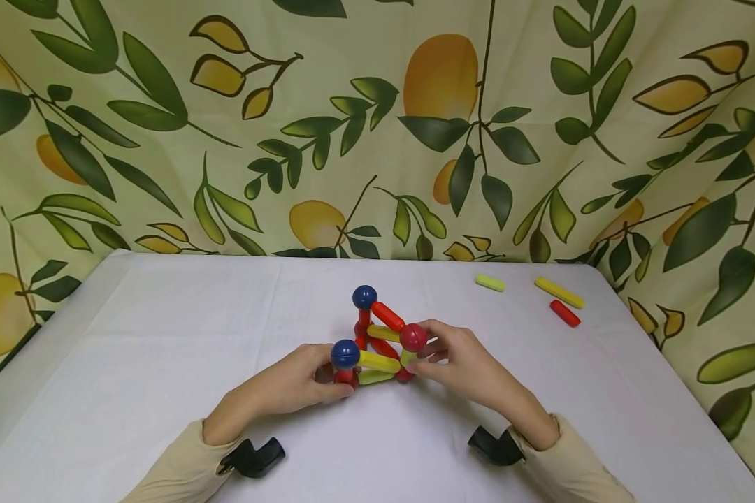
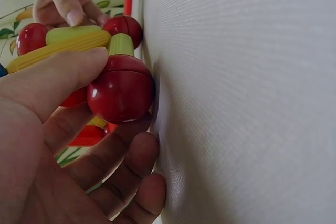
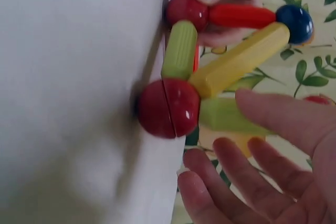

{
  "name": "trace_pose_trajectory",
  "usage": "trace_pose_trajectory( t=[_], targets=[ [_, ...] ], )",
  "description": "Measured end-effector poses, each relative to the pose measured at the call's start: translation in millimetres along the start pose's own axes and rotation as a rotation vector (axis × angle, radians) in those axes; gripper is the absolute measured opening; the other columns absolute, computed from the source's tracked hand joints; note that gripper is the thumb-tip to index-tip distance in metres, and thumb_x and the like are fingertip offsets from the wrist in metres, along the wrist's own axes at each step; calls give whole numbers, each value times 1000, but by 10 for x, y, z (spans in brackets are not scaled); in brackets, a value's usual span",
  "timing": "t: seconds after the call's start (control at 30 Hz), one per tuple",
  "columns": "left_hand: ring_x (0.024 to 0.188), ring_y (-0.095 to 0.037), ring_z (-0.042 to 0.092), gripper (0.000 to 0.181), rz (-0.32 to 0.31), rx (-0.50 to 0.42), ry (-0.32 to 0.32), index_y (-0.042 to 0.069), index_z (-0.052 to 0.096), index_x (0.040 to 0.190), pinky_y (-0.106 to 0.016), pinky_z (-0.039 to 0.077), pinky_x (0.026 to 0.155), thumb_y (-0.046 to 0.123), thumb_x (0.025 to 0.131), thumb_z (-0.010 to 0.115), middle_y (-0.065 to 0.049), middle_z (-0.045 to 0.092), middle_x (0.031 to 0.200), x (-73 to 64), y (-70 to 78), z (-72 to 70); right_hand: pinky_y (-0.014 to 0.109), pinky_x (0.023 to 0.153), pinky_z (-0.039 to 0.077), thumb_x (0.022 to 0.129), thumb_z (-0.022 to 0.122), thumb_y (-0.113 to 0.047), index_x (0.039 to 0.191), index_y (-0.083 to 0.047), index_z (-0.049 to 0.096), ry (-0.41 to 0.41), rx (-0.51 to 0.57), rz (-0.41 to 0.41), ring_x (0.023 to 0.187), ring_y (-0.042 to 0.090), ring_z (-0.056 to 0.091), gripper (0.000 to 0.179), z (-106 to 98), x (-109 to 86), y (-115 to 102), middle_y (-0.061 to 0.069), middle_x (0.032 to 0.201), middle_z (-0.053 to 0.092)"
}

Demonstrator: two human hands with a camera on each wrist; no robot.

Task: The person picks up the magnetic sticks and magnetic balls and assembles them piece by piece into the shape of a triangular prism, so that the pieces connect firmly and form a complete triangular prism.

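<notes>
A ball-and-stick magnetic structure (image 1: 379, 360) stands on the white table, built of red and blue balls joined by red, yellow and light green sticks. My left hand (image 1: 305, 377) holds its low near-left red ball (image 2: 122, 90), with the thumb over it and the fingers around the far side. Above that ball is a blue ball (image 1: 345, 354). On the other side, my right hand (image 1: 462, 360) lightly pinches the upright light green stick (image 3: 231, 115) between thumb and fingers. This stick joins a low red ball (image 3: 169, 107) to an upper red ball (image 1: 413, 337).
At the table's back right lie a loose light green stick (image 1: 490, 282), a yellow stick (image 1: 560, 292) and a red stick (image 1: 565, 313). Behind the table (image 1: 163, 307) hangs a leaf-and-fruit patterned curtain (image 1: 352, 202). Black wrist mounts (image 1: 252, 457) sit at both cuffs.
</notes>
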State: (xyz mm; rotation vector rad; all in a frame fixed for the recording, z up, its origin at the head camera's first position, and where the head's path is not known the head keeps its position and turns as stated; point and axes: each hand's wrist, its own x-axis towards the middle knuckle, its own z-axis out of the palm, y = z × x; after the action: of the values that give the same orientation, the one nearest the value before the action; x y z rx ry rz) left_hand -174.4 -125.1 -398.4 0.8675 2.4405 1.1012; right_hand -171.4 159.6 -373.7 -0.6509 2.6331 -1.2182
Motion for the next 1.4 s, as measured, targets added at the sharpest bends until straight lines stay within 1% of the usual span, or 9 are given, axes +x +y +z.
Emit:
trace_pose_trajectory(
  t=[0.13,0.2,0.4,0.7,0.8,0.93,1.07,1.17,1.4],
  targets=[
    [79,-12,55,20,-7,-2,2,20,66,106,-22,46,67,27,89,74,9,59,83,-1,1,-1,35,89,57,85,78,-17,124,-8,62,-16,-1,-19,100,19,69,43,-120,-1,71,6,115,70],
    [80,-13,56,21,-10,-3,2,20,65,107,-22,46,67,27,89,74,9,59,84,-3,-1,0,36,90,56,86,78,-18,124,-9,62,-5,-18,-21,102,21,69,42,-193,-6,106,6,116,70],
    [81,-13,56,21,-12,-5,2,21,65,107,-22,46,68,28,89,74,9,60,85,-7,-14,10,41,92,55,86,78,-16,124,-4,62,77,-80,-25,104,28,68,43,-401,-23,221,14,118,69],
    [81,-13,56,19,-26,-14,-2,21,66,105,-22,47,69,27,89,74,9,60,84,-13,1,15,49,93,53,87,77,-15,123,-2,62,178,-195,12,108,35,66,41,-710,-74,379,17,121,67],
    [81,-13,57,19,-33,-14,2,21,67,105,-23,48,69,27,89,74,9,61,85,-19,4,12,50,93,52,86,77,-14,122,0,62,231,-222,21,108,36,65,41,-830,-107,457,18,120,67],
    [81,-12,57,18,-35,-12,3,21,67,104,-23,48,70,26,89,74,9,62,85,-24,4,4,49,93,51,87,77,-15,123,1,61,279,-242,38,109,38,64,42,-979,-161,588,20,120,66],
    [80,-12,56,17,-34,-10,2,21,67,104,-23,48,69,26,89,74,9,61,83,-22,6,-5,49,92,51,88,76,-19,123,0,61,295,-271,46,109,39,64,43,-1075,-202,712,21,119,66],
    [79,-11,56,17,-33,-10,1,21,67,104,-23,47,68,26,89,74,8,60,82,-20,9,-10,50,92,51,89,75,-21,122,0,62,291,-290,52,110,39,63,42,-1117,-218,788,21,119,67],
    [79,-11,56,17,-32,-14,0,21,67,104,-23,48,69,27,90,73,9,60,82,-13,5,-13,52,91,50,88,76,-18,120,0,64,273,-335,75,110,40,63,39,-1197,-264,937,22,120,66]
  ],
)
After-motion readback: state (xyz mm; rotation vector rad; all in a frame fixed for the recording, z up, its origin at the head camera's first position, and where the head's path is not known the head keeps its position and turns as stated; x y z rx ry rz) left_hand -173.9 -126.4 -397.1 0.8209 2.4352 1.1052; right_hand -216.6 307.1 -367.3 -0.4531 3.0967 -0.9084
